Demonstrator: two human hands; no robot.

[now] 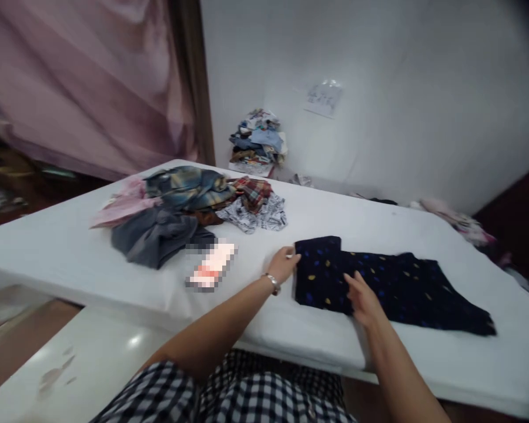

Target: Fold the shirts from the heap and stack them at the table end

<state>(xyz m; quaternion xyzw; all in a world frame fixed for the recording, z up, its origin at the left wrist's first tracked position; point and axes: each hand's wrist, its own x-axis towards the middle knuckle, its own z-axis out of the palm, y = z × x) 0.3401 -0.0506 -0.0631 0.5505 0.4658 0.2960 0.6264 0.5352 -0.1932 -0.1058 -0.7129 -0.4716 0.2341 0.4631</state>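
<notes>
A dark navy garment [392,285] with small blue and yellow motifs lies flat on the white-covered table [335,217]. Its left end looks folded over, forming a squarer section, and the rest tapers to the right; its kind is unclear. My left hand [283,265], with a bracelet at the wrist, has its fingers closed at the garment's left edge. Over the garment's lower middle, by the folded section, my right hand [362,298] has its fingers apart, at or just above the cloth.
Crumpled clothes in grey [152,235], plaid [189,187], pink [130,202] and white print [253,216] lie on the left. A pixelated phone-like object [212,267] is nearby. Stacked clothes [260,141] stand by the wall; more cloth [454,217] lies behind the far-right table edge.
</notes>
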